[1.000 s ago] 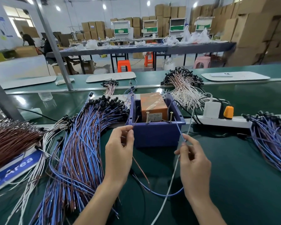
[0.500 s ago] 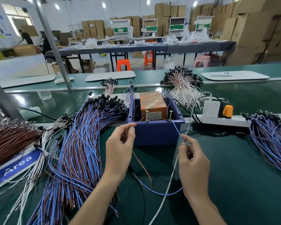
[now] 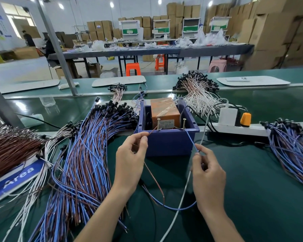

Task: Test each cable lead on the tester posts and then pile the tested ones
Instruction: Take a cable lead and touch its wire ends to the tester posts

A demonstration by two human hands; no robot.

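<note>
Leads (image 3: 191, 140) at posts (image 3: 158, 123): L hand (image 3: 129, 159), R hand (image 3: 206, 175).

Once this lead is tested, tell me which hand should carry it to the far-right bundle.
Right, probably. The right hand pinches the blue lead and lies nearer that bundle; the left hand pinches the brown lead across the blue box.

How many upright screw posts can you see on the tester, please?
2. The left post stands at the blue box's front-left rim, near the brown lead's tip. The right post stands front-right, by the blue lead. None seems hidden.
</note>
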